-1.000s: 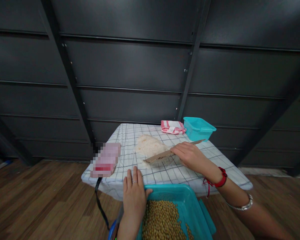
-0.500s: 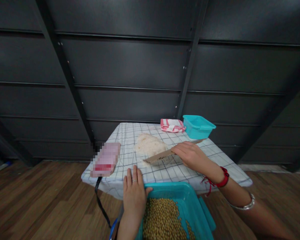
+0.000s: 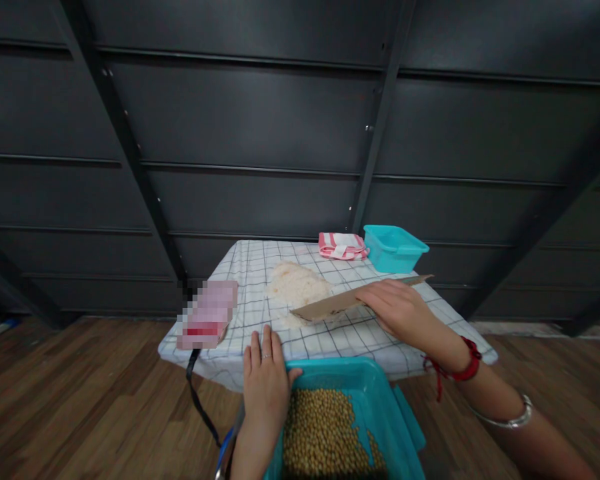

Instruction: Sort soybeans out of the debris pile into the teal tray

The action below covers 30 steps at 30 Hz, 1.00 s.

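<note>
My right hand [image 3: 399,307] grips a long strip of brown cardboard [image 3: 330,307], held on edge over the checked tablecloth [image 3: 250,273]. The strip's left end sits against the near side of a pile of white rice [image 3: 296,287]. My left hand [image 3: 265,380] lies flat with fingers together on the near edge of the table, its thumb on the rim of a teal tray [image 3: 380,400] full of yellow-brown soybeans [image 3: 323,433]. The tray is held at the table's near edge, below its top.
A smaller teal tub [image 3: 395,248] stands at the table's far right corner, with a folded pink-striped cloth [image 3: 343,245] beside it. A blurred pink item [image 3: 207,315] with a black strap lies at the left edge. Dark metal wall panels behind; wooden floor around.
The cardboard strip and my right hand have shifted a little to the right and lifted slightly at the far end. My left hand has stayed on the tray rim.
</note>
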Available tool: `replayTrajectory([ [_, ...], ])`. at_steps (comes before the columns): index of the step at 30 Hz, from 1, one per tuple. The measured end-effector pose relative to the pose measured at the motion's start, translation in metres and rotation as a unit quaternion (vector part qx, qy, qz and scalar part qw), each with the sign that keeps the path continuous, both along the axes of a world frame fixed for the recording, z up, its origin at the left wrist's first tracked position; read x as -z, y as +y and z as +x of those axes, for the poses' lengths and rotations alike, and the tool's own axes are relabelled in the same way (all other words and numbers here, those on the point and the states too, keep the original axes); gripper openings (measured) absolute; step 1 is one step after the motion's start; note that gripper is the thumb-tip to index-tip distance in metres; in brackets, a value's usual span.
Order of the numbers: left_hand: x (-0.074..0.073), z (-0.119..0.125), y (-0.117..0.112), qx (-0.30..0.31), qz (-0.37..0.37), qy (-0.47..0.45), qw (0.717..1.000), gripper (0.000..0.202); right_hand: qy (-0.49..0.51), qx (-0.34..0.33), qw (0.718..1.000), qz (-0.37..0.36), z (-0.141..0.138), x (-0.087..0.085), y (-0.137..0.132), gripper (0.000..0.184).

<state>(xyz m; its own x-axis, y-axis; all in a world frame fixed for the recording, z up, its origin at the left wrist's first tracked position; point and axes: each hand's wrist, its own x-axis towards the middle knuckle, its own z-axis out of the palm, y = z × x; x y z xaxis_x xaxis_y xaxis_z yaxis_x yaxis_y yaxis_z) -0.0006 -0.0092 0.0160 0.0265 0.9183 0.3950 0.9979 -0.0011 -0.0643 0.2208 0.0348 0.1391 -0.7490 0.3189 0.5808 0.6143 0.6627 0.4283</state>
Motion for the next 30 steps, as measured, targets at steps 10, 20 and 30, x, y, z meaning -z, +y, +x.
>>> replayTrajectory([
  [10,-0.003,0.001,0.0,-0.007,-0.001,0.006,1.0,0.058,-0.031,0.022,0.999,-0.031,0.0,0.007,0.005,0.028],
  [20,0.0,0.001,0.001,-0.006,-0.003,0.005,1.0,0.056,-0.013,0.012,1.0,-0.011,0.008,0.001,-0.007,0.03],
  [30,0.001,0.0,0.001,0.004,0.001,0.005,1.0,0.06,-0.027,0.007,0.999,-0.017,0.006,0.006,-0.007,0.029],
])
